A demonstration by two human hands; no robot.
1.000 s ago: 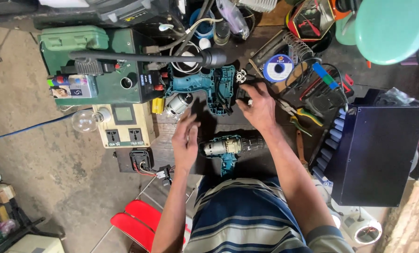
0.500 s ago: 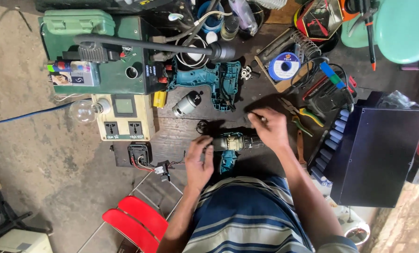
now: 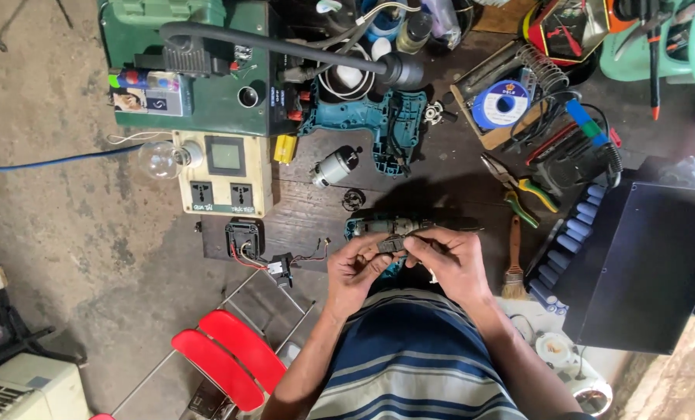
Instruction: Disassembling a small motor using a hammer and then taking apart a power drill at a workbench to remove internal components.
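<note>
Left hand (image 3: pixel 353 272) and right hand (image 3: pixel 450 260) meet over the near edge of the dark wooden workboard (image 3: pixel 441 190), just in front of the person's striped shirt. Both are pinched narrow on one small dark part (image 3: pixel 392 244), held between thumbs and fingertips; too small to say what kind of component it is. Directly behind the hands lies the opened teal drill body (image 3: pixel 382 227), its inner workings exposed, partly hidden by the fingers.

Also on the board: an empty teal housing half (image 3: pixel 378 132), a loose silver motor (image 3: pixel 334 166), a small black ring part (image 3: pixel 353 200), pliers with yellow-green handles (image 3: pixel 518 187), a paintbrush (image 3: pixel 513 260). A cream socket box with a meter (image 3: pixel 224 173) and a clear bulb (image 3: pixel 159 159) sit to the left.

Judgement on doing this well: grip is light, fingertips only, which suits so small a piece. Keep it low over the board so a slip lands on wood, not floor. Keep wrists braced and the drill body close.
</note>
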